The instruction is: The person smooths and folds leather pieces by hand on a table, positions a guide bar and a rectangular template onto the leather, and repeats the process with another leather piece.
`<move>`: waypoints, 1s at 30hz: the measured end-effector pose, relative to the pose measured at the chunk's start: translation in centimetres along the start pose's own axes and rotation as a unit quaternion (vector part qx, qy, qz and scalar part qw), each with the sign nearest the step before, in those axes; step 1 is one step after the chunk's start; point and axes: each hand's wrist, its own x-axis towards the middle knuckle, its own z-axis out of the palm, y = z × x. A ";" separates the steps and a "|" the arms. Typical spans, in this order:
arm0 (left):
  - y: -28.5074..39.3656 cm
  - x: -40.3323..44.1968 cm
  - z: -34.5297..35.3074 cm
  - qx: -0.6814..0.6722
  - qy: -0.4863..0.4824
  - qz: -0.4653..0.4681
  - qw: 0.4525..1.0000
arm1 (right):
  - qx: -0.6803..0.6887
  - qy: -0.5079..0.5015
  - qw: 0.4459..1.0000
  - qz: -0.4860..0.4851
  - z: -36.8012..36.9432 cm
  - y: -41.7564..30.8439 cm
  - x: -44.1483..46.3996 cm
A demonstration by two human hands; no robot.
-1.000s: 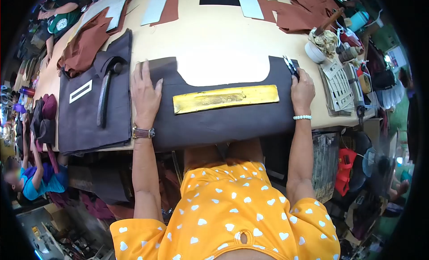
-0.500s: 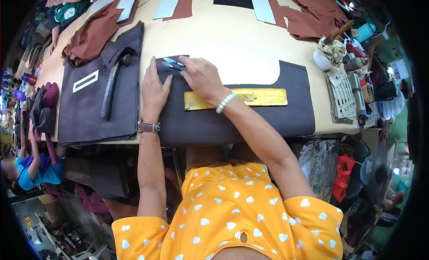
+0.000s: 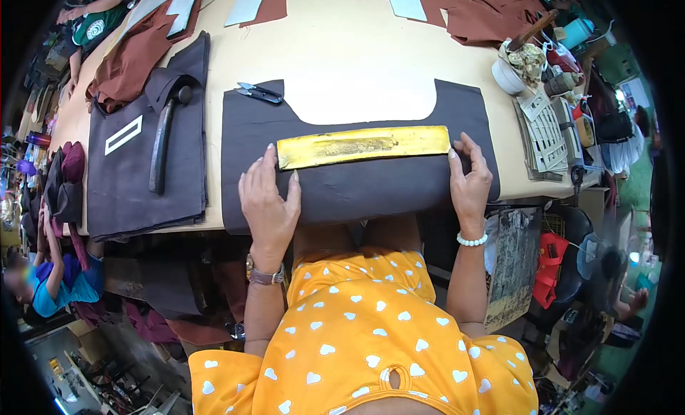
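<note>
A long yellow bar (image 3: 364, 148), worn and stained along its middle, lies on a dark cut piece of cloth (image 3: 371, 190) with a wide notch in its far edge. My left hand (image 3: 270, 208) is at the bar's left end, its fingers apart and the thumb at the near edge. At the other end is my right hand (image 3: 471, 179), fingers spread, thumb tip close to the bar's corner. Whether the fingertips press on the bar is hard to tell. Thread snips (image 3: 260, 93) rest on the cloth's far left corner, away from both hands.
To the left, a hammer (image 3: 165, 140) and a pale rectangular frame (image 3: 123, 134) lie on stacked dark cloth (image 3: 114, 186). Brown pieces (image 3: 135, 51) lie behind. A white bowl (image 3: 506, 78) and slotted templates (image 3: 542, 133) stand right. Other people are at the left.
My right hand has let go of the snips, leaving them on the cloth, and moved to the bar's right end. My left hand has come down to its left end.
</note>
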 end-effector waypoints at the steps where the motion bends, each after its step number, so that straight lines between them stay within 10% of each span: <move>1: 0.1 -0.1 0.5 -0.001 0.007 0.001 1.000 | 0.003 0.008 1.000 -0.019 0.3 0.2 0.0; 30: 0.0 0.1 2.0 -0.053 0.053 -0.063 0.995 | 0.040 0.039 0.998 0.027 1.4 1.5 0.4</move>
